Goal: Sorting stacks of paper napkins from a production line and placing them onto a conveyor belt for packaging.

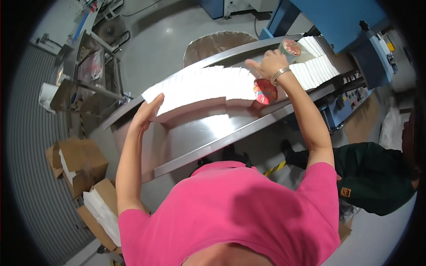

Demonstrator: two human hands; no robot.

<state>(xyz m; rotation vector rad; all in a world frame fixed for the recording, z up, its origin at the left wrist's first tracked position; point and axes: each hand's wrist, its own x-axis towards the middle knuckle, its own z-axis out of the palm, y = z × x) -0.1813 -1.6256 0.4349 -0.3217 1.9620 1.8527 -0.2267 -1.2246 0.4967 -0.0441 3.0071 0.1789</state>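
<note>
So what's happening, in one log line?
Left hand: at left end of long white stack; right hand: beside far cylinder; nearer cylinder: at stack's right end

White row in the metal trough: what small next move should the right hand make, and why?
Probably lower the right hand onto the near red-patterned round block to steady it. That block sits at the right end of the white row, while the left hand is against the left end, so both ends would then be braced.
</note>
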